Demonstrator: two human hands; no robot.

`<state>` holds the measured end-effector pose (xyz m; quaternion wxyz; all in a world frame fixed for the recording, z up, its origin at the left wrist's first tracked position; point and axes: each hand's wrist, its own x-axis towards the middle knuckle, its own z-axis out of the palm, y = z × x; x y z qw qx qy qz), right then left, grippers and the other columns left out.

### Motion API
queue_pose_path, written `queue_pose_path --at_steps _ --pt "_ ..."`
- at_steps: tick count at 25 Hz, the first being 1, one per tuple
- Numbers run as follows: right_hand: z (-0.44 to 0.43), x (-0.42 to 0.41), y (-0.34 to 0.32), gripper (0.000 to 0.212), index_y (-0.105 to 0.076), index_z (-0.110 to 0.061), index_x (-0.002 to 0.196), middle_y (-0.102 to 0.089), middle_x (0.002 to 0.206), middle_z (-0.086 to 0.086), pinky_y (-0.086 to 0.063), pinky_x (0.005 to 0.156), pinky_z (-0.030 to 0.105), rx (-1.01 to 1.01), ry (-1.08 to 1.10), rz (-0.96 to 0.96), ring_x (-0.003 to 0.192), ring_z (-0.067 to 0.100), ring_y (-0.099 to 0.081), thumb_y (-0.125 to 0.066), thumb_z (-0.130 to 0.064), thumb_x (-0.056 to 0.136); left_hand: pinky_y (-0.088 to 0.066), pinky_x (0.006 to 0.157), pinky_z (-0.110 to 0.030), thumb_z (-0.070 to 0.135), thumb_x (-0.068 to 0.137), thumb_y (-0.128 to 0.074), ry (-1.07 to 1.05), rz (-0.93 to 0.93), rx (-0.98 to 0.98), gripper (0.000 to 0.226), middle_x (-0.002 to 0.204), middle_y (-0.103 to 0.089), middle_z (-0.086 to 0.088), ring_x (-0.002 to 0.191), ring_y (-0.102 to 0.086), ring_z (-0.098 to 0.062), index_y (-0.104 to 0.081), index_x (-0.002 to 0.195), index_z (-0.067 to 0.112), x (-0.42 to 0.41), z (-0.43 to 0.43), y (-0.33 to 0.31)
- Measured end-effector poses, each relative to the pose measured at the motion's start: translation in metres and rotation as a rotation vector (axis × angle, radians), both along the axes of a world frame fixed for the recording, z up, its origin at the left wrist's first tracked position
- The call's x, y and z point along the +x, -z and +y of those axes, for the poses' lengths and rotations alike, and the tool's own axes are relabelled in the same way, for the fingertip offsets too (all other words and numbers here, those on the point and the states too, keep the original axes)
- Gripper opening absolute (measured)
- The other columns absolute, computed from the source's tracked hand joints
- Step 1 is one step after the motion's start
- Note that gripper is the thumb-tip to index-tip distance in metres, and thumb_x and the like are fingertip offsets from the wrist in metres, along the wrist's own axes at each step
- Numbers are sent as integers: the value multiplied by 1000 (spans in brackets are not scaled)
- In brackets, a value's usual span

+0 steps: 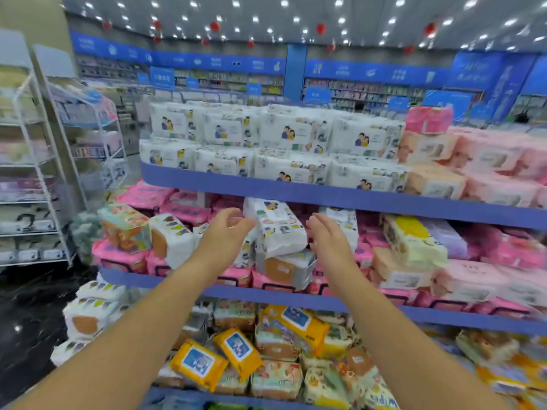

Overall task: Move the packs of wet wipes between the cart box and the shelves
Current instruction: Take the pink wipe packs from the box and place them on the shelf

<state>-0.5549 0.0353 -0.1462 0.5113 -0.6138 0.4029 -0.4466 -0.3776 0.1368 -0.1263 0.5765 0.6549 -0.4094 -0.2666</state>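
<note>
A white pack of wet wipes (276, 224) with cartoon figures lies tilted on top of other packs on the middle shelf (266, 294). My left hand (226, 232) is just left of it, fingers loosely curved, holding nothing. My right hand (327, 235) is just right of it, fingers straight and relaxed. Whether either hand touches the pack I cannot tell. The cart box is out of view.
The top shelf (296, 192) carries stacked white packs and pink packs to the right. Yellow packs (238, 352) and patterned ones fill the bottom shelf. A white wire rack (38, 173) stands at the left over a dark floor.
</note>
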Motion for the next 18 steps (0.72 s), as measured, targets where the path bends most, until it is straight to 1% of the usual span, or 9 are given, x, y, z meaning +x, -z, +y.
queue_pose_path --at_steps 2,4,8,11,14,17,18 --pt "-36 -35 -33 48 -46 -24 146 -48 149 -4 -39 114 46 -62 61 -7 137 18 -47 -51 -42 103 -45 100 -40 42 101 -59 47 14 -47 57 134 -51 6 117 -53 -17 -42 151 21 -28 -39 -32" --pt "-67 -68 -58 49 -46 -25 147 -47 150 -4 -38 115 50 -101 123 -17 138 19 -45 -50 -45 102 -44 105 -43 46 101 -57 107 24 -69 58 139 -49 6 120 -50 -17 -41 152 23 -56 -77 -58" --pt "-122 -116 -96 50 -45 -26 147 -47 146 -6 -39 113 48 -149 232 -26 134 18 -48 -49 -47 102 -42 100 -41 47 101 -57 210 27 -89 60 148 -45 2 121 -49 -20 -39 153 22 -106 -153 -94" --pt "-162 -152 -117 65 -42 -26 149 -49 134 -6 -42 108 44 -188 305 -19 123 18 -50 -51 -59 95 -40 97 -41 49 101 -57 307 -24 -121 62 150 -46 1 119 -48 -19 -37 154 22 -138 -210 -117" --pt "-198 -192 -135 53 -42 -24 149 -48 141 -7 -40 111 43 -238 404 12 133 19 -48 -48 -47 102 -39 96 -39 48 100 -57 378 -94 -167 63 148 -49 0 117 -48 -18 -38 153 20 -164 -268 -143" --pt "-235 -239 -145 51 -42 -22 149 -43 147 -8 -39 108 39 -259 520 53 138 19 -43 -47 -42 103 -39 93 -36 45 100 -58 424 -176 -182 64 141 -52 -3 116 -49 -19 -38 153 16 -187 -330 -176" --pt "-247 -254 -145 50 -42 -22 149 -43 150 -5 -39 109 40 -258 553 59 138 21 -43 -47 -41 104 -41 90 -35 46 99 -59 424 -197 -182 65 141 -52 -4 114 -50 -20 -38 152 15 -193 -349 -185"
